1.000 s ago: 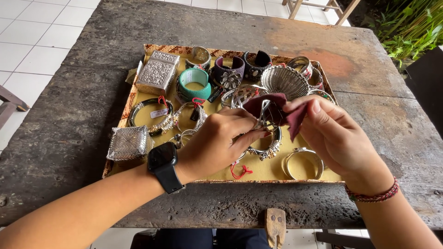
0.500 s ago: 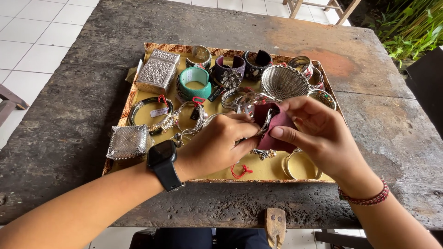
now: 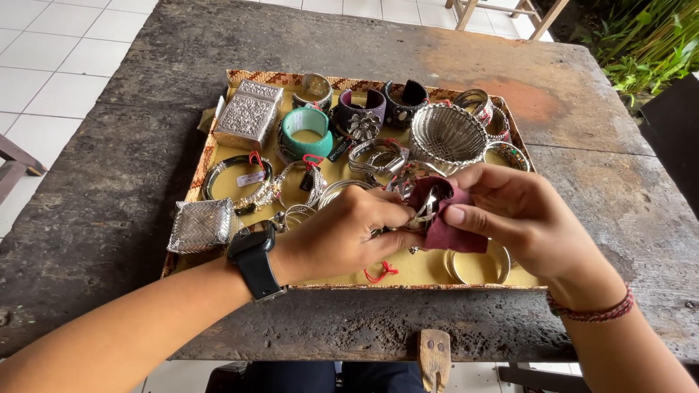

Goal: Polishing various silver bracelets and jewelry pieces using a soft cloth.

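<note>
Both hands over the front-centre of the tray [image 3: 218, 156], above the yellow lining; my left hand [image 3: 342, 240] has its grip closed on a silver bracelet [image 3: 426, 211], fingers pinching it from the left; my right hand [image 3: 520, 218] has its grip closed on a dark red cloth [image 3: 448, 229], thumb and forefinger pressing the cloth onto the bracelet from the right; bracelet mostly wrapped, only a short shiny arc shows at the cloth's top edge; visible arc runs roughly up-and-away from me, tilted; can't tell the full ring's axis or which way its opening faces, cloth hides it; cloth hangs down below my right thumb, just over a plain silver bangle [image 3: 477, 266] lying flat in the tray; red tag string [image 3: 380, 273] on the lining under my left hand; woven silver bowl [image 3: 448, 135] just behind the hands; teal bangle [image 3: 306, 125] and embossed silver box [image 3: 249, 113] further back left; tray sits on the worn wooden bench [image 3: 95, 211]; black watch [image 3: 255, 260] on my left wrist.
</note>
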